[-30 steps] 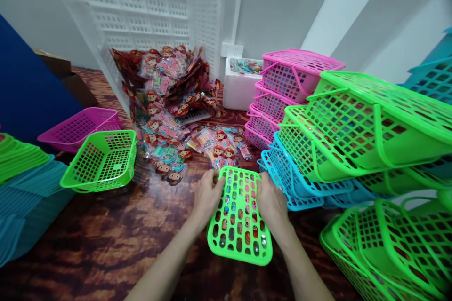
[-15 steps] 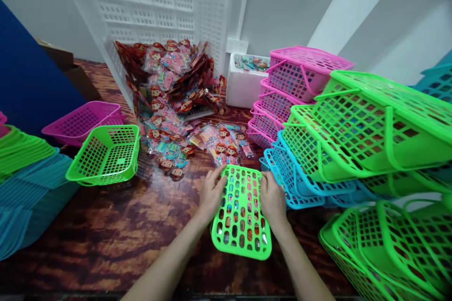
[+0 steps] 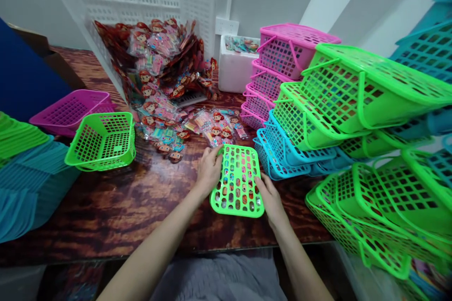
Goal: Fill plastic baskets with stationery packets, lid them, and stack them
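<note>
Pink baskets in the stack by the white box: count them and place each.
4: top basket, second basket, third basket and bottom basket, one above another. Others may be hidden behind the green baskets.

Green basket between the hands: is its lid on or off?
On: the slotted green lid lies across the top, colorful contents showing through. Whether it's snapped tight, cannot tell.

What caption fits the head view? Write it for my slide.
Both hands on a lidded green basket, stacked baskets with handles at right.

Grey, creased cloth garment (image 3: 226, 275) over lap; forearms (image 3: 165, 233) bare, slim; fingers (image 3: 267, 184) bare.
</note>
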